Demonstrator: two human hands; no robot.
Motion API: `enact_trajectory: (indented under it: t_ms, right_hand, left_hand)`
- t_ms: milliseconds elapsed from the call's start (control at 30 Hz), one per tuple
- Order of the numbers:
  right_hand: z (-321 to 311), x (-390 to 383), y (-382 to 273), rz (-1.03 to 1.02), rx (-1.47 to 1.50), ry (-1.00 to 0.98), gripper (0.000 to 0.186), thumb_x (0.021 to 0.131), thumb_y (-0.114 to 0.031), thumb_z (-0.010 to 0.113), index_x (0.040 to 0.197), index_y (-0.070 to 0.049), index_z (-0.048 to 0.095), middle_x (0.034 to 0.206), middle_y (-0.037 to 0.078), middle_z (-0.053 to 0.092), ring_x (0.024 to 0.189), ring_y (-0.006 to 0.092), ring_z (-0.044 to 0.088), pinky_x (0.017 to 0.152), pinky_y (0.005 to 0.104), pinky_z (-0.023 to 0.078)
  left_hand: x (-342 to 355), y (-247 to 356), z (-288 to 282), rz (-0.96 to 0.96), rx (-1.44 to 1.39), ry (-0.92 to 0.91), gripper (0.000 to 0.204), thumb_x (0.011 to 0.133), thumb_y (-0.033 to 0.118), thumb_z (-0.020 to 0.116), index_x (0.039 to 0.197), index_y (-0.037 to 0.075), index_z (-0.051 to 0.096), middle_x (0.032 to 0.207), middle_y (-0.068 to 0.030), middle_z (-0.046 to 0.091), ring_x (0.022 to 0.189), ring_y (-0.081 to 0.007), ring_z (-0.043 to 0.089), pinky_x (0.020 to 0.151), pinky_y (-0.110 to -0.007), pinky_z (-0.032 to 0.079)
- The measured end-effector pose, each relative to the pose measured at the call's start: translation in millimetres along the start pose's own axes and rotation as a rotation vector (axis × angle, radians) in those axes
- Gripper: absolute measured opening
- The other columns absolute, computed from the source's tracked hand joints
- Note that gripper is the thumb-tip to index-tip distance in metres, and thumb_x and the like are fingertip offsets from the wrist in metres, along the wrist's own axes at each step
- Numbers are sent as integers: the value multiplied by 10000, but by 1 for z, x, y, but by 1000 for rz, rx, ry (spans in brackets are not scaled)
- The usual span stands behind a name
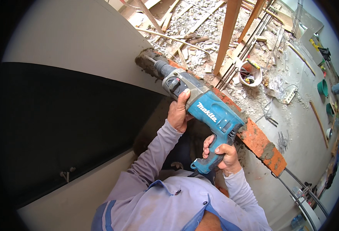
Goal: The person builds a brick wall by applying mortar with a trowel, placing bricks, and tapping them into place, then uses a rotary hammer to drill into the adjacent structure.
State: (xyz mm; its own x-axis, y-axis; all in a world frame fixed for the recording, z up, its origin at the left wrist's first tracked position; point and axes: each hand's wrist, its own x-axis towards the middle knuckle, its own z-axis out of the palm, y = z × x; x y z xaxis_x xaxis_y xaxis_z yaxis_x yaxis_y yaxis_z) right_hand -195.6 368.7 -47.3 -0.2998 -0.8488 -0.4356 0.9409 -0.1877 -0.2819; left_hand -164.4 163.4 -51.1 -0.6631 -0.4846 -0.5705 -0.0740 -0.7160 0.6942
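Note:
A teal and grey rotary hammer drill (pixel 215 111) lies slantwise across the middle of the view, its chuck toward the upper left. My left hand (pixel 179 111) is wrapped round the front of its body, just behind the selector knob. Round the rear handle closes my right hand (pixel 225 156), fingers near the trigger. The drill bit (pixel 151 59) points at a patch of wet-looking mortar (pixel 146 63) where the brick row meets the white wall; whether the tip is inside the mortar I cannot make out. Beneath the drill runs a row of orange bricks (pixel 260 142) smeared with mortar.
On the left stands a white wall (pixel 81 38) with a large black panel (pixel 61 127). Beyond the bricks, rubble (pixel 200 50) and planks cover the floor. Wooden posts (pixel 228 34) rise near a white bucket of tools (pixel 258 79). Metal bars (pixel 304 192) jut out past the bricks.

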Motion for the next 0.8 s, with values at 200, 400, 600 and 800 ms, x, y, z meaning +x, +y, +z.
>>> enact_trajectory:
  t_ms: [200, 400, 600, 800]
  right_hand:
    - [-4, 4, -1, 6, 15, -18, 321, 624, -63, 536, 930, 32, 553, 893, 175, 561, 732, 245, 592, 674, 390, 531]
    - [3, 5, 1, -13, 79, -8, 294, 792, -188, 608, 974, 33, 540, 903, 167, 547, 783, 250, 580, 636, 373, 533]
    - [3, 4, 7, -25, 75, 12, 274, 829, -230, 619, 924, 12, 535, 830, 118, 533, 820, 254, 569, 622, 387, 543]
    - [-5, 4, 8, -26, 53, 5, 284, 821, -251, 631, 939, -14, 528, 810, 107, 532, 846, 251, 560, 626, 405, 549]
  left_hand:
    - [0, -2, -1, 30, 10, 14, 539, 870, 508, 621, 1102, 22, 598, 956, -66, 670, 789, -144, 673, 675, -298, 573]
    - [-1, -2, 4, 30, 0, 60, 532, 852, 498, 652, 1081, 20, 605, 938, -53, 660, 787, -137, 656, 679, -304, 557]
    - [-6, 3, 0, 9, 56, 71, 579, 840, 525, 648, 1099, 11, 589, 970, -71, 643, 842, -150, 641, 759, -353, 545]
    - [0, 1, -4, -9, 75, 17, 593, 868, 505, 625, 1181, 5, 568, 1048, -78, 663, 896, -158, 671, 783, -347, 567]
